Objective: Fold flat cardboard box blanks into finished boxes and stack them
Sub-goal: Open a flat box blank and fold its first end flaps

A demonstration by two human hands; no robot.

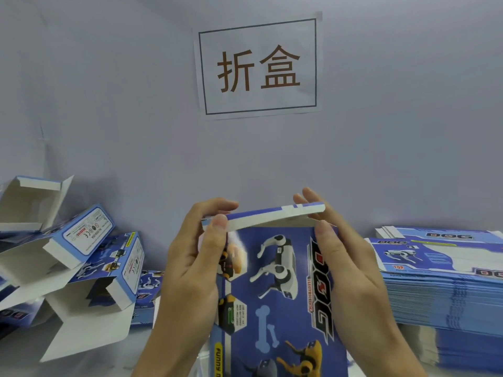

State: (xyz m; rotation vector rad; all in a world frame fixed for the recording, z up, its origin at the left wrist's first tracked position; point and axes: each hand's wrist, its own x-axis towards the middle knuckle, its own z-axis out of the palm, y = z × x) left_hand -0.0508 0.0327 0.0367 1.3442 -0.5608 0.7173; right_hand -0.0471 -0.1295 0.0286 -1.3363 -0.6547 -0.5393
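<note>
Both hands are holding an upright blue box (pixel 275 289) at the 6 o'clock position, closest to the camera. The left hand (pixel 190 265) is gripping the box's left edge, with its thumb and fingers closing around the left end of the top flap (pixel 272 216). The right hand (pixel 348 257) is bracing the right edge, thumb pressing at the flap's corner while its fingers are reaching up behind it. The flap is lying nearly level across the box top. At 9 o'clock, several folded boxes (pixel 89 262) are lying tumbled together on the desk (pixel 24 357). At 3 o'clock, a tall stack of flat blanks (pixel 446 289) is resting on the desk. At 12 o'clock, a paper sign (pixel 258 66) is hanging on the wall.
</note>
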